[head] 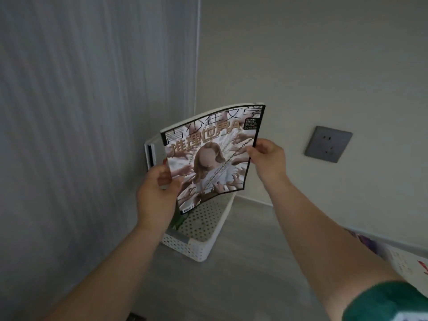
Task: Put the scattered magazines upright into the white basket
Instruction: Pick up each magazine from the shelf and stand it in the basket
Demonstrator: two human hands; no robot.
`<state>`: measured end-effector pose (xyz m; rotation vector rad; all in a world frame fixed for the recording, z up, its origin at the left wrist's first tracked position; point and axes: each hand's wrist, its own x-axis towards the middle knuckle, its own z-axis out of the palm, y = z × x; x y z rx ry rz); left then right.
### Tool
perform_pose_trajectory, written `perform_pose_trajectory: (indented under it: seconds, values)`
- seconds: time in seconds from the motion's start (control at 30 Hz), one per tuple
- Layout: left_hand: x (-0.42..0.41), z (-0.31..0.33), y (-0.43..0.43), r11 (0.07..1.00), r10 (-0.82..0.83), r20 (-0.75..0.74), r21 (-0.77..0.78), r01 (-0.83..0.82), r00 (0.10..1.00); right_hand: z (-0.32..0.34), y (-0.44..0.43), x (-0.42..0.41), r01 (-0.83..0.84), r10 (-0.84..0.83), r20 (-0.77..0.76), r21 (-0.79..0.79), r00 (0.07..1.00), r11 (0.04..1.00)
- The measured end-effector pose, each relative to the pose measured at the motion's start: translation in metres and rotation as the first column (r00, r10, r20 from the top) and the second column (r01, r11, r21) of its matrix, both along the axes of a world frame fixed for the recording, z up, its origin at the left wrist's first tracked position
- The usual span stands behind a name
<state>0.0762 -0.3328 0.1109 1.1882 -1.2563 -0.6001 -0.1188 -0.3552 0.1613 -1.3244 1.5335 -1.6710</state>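
Observation:
A magazine (213, 158) with a black-bordered cover and a figure among many hands is held upright over the white perforated basket (201, 246). My left hand (157, 193) grips its lower left edge and my right hand (266, 158) pinches its right edge. The magazine bends slightly and hides most of the basket's inside. Behind it, at the basket's left, white edges of another magazine (150, 156) stand upright. Something green (179, 222) shows in the basket below my left hand.
The basket stands on a grey floor in a corner, with a grey ribbed wall on the left and a pale wall behind. A grey wall socket (328, 144) is on the right. More magazines (403, 258) lie at the right edge.

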Motion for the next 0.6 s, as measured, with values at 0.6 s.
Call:
perform_pose_trajectory:
  seconds: [0.6]
  values:
    - [0.012,-0.072,-0.023,0.975,0.108,0.167,0.174,-0.137,0.980,-0.099,-0.051,0.055,-0.071,0.099,-0.072,0.320,0.993,0.945]
